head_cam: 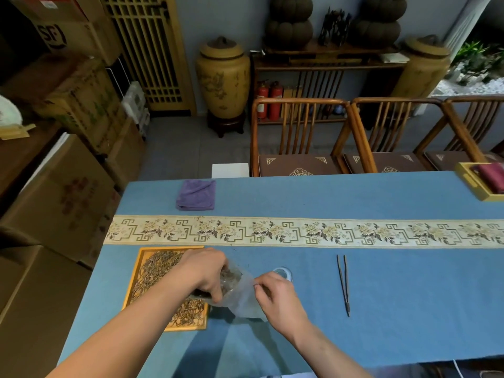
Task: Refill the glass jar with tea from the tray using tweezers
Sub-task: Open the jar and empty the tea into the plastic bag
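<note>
Blue tablecloth (381,296) — glass jar (234,290) half-hidden by left hand (203,271) — blurred.

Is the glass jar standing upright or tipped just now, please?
Tipped: the left hand holds the glass jar on its side beside the tray.

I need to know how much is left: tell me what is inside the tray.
The tray holds loose dry tea across its bed. The left hand and the tilted glass jar cover its right middle, so the tea there cannot be seen.
</note>
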